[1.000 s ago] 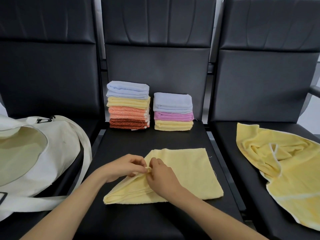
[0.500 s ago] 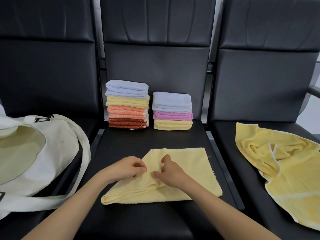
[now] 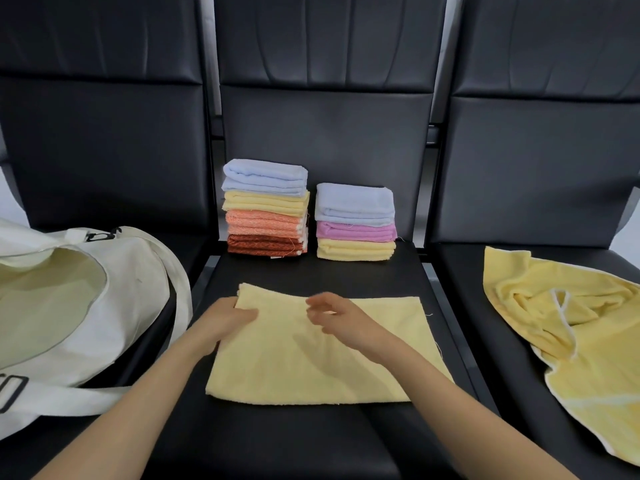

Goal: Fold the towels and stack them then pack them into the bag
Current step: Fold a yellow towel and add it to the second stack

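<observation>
A pale yellow towel point(image 3: 311, 358) lies flat as a folded rectangle on the middle seat. My left hand point(image 3: 225, 320) holds its far left edge near the corner. My right hand point(image 3: 332, 315) hovers just above the towel's far middle, blurred, its fingers loosely curled and holding nothing. Behind them stand two stacks of folded towels: a taller left stack point(image 3: 265, 206) of blue, yellow, orange and rust, and a right stack point(image 3: 355, 221) of blue, pink and yellow. A white canvas bag point(image 3: 114, 289) lies open on the left seat. A crumpled yellow towel point(image 3: 571, 323) lies on the right seat.
Three black padded seats point(image 3: 311, 445) stand in a row with tall backrests. The bag's strap point(image 3: 69, 400) trails along the left seat's front. Gaps with metal rails separate the seats.
The towel's left flap, pinched by both hands near the middle, has been drawn out to the left and laid flat. My right hand has let go and lifted.
</observation>
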The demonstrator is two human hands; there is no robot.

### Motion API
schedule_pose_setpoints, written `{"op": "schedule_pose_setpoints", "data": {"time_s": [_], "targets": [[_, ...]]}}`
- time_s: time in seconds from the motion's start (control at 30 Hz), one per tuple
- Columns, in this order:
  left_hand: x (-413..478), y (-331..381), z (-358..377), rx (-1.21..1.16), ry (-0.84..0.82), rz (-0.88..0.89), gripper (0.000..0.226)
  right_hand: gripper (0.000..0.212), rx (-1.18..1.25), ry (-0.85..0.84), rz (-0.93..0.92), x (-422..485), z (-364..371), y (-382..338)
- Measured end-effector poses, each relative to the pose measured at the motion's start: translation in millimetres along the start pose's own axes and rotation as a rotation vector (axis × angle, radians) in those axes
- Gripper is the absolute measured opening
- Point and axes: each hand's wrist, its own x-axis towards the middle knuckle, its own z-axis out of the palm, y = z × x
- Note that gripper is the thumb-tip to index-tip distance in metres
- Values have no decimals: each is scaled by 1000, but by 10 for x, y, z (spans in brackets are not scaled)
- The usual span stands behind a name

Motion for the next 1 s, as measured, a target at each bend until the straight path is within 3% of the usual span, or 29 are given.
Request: {"op": "schedule_pose_setpoints", "data": {"time_s": [0.07,0.13,0.27,0.4,0.53,0.7,0.8,0.9,1.0], "targets": [[26,-31,-43,40,24,-37,33,43,-545,-22,-43,-20,-114,122],[15,-31,-82,95,-17,-82,38,62,-833,-132,-4,-66,-186,218],[-49,1,-147,187,-130,-46,46,95,-919,-274,169,-160,-234,314],[-108,68,-132,-4,-99,118,30,93,-950,-280,166,-130,-117,333],[-184,200,-114,-259,-112,148,19,89,-938,-208,119,-33,123,319],[-322,419,3,-332,-86,226,16,70,-764,-171,-52,-24,405,172],[-378,554,132,-367,-59,256,16,44,-530,25,-87,-57,180,75],[-389,695,297,-355,-60,246,20,28,-146,174,147,-91,-306,115],[-353,831,524,-246,-118,216,28,27,232,106,402,-114,-655,274]]}}
